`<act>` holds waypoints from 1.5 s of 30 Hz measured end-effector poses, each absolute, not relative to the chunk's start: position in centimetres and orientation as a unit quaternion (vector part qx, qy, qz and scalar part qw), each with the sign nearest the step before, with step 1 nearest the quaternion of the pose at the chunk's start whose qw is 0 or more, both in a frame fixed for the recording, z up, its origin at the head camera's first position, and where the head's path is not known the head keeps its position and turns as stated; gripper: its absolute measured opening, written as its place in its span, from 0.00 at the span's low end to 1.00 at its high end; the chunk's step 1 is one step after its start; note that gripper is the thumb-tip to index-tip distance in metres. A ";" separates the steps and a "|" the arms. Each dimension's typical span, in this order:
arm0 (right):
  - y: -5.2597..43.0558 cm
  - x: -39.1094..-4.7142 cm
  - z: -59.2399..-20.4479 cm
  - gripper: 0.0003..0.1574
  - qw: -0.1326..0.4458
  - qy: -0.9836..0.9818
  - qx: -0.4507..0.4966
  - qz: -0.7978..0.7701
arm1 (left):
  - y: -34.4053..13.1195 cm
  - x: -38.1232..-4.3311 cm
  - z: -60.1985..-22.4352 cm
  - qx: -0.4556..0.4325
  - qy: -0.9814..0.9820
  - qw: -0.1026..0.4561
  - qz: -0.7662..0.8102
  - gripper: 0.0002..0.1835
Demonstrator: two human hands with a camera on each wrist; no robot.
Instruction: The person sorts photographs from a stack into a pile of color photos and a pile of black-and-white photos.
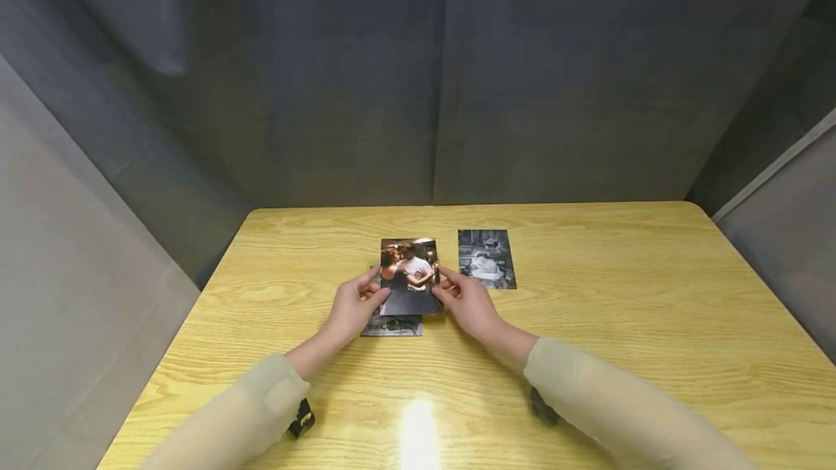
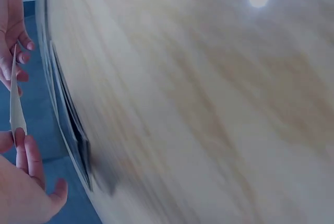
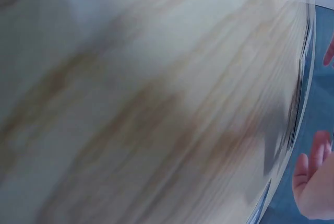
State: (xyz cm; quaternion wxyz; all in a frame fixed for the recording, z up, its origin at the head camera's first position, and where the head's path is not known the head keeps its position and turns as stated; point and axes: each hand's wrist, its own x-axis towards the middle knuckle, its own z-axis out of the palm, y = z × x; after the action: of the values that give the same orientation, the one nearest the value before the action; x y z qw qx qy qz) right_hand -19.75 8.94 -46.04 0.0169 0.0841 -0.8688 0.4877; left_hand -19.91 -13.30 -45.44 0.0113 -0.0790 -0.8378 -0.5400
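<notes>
A colour photo (image 1: 410, 278) of two people embracing is held above the table. My left hand (image 1: 353, 304) pinches its left edge, and my right hand (image 1: 469, 303) pinches the right edge. Seen almost edge-on in the left wrist view, the held photo (image 2: 16, 110) is raised off the tabletop. Beneath it lie black-and-white photos (image 1: 392, 326), mostly hidden; from the side they look like a small, slightly uneven stack (image 2: 70, 117). Another black-and-white photo (image 1: 487, 260) lies flat, right of my right hand. The right wrist view shows my right hand (image 3: 315, 182) only in part.
The wood-grain table (image 1: 627, 310) stretches out on both sides, its far edge against a dark grey curtain (image 1: 339, 78). Light grey panels (image 1: 72, 252) stand at the left and right. A bright light reflection shows on the near tabletop.
</notes>
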 end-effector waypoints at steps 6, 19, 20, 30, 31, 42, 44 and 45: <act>10.0 -19.8 -45.9 0.29 0.020 -0.861 0.072 0.503 | -12.3 -19.8 -45.1 -0.087 -0.823 -0.005 -0.562 0.30; 13.8 -19.5 -44.8 0.33 0.040 -0.868 0.110 0.483 | -9.5 -19.9 -44.6 -0.158 -0.837 -0.003 -0.524 0.35; 14.1 -19.3 -44.8 0.33 0.039 -0.869 0.113 0.481 | -9.3 -19.9 -44.5 -0.159 -0.839 -0.009 -0.520 0.35; 16.8 -17.0 -44.2 0.37 0.028 -0.868 0.142 0.476 | -7.9 -18.7 -43.7 -0.175 -0.846 -0.073 -0.499 0.39; 17.0 -16.8 -44.1 0.38 0.022 -0.868 0.144 0.475 | -7.8 -18.6 -43.7 -0.175 -0.846 -0.078 -0.497 0.39; 18.8 -13.9 -43.9 0.43 -0.027 -0.875 0.152 0.459 | -6.7 -16.9 -43.7 -0.182 -0.839 -0.135 -0.495 0.46; 19.1 -13.6 -43.8 0.43 -0.030 -0.875 0.155 0.458 | -6.5 -16.7 -43.8 -0.184 -0.840 -0.139 -0.491 0.46; 19.2 -13.4 -43.8 0.43 -0.032 -0.875 0.155 0.458 | -6.4 -16.6 -43.8 -0.184 -0.841 -0.141 -0.489 0.46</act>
State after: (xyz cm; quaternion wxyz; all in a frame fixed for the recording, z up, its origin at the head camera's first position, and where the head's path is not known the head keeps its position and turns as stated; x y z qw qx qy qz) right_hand -13.43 19.22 -43.83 -0.0323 0.1548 -0.8748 0.4580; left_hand -16.63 -6.42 -43.81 -0.1407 -0.1842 -0.8409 -0.4890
